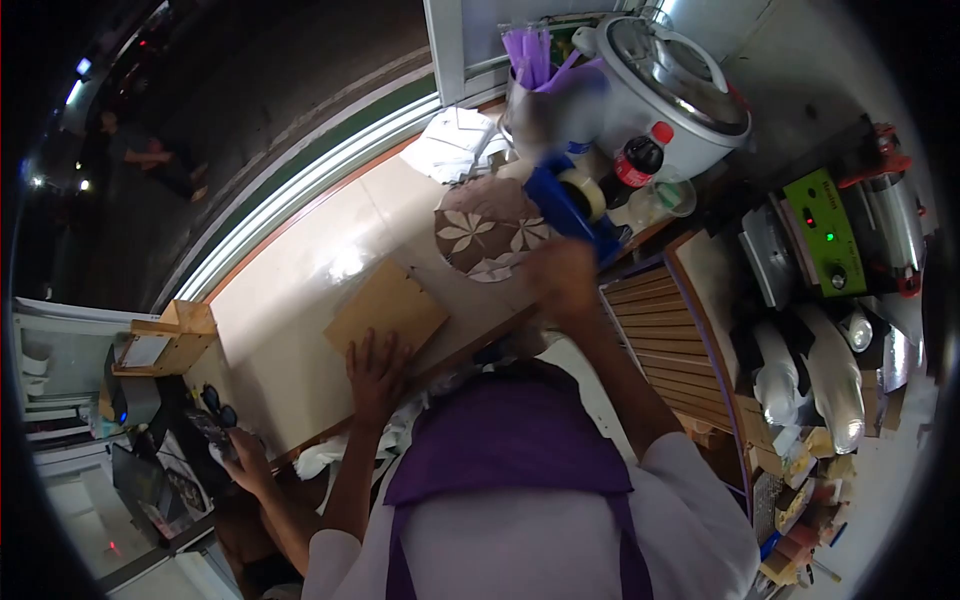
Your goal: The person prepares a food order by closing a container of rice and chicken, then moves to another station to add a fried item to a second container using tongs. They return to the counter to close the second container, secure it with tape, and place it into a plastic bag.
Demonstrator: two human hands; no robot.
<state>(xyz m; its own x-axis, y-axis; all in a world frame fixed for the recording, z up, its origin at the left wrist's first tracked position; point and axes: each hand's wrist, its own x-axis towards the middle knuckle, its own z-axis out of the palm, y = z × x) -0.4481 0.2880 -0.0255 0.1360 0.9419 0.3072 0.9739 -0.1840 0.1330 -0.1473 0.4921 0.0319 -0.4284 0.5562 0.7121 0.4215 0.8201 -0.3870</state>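
My left hand point(376, 370) lies flat with its fingers spread on the near edge of a flat brown paper piece point(392, 300) on the counter. Over the counter's front edge, my right hand point(562, 283) is smeared by motion, so I cannot tell what its fingers hold. It is close to a blue tape dispenser point(560, 205) carrying a roll of tape point(583, 194). Just left of that hand is a round brown mat point(480, 236) with a pale leaf pattern.
White napkins point(452, 143), a holder of purple straws point(530, 62), a cola bottle point(640, 160) and a rice cooker point(665, 100) stand at the back right. A wooden box point(170, 338) sits at left. Beside me, another person's hand point(245, 462) holds a phone point(208, 430).
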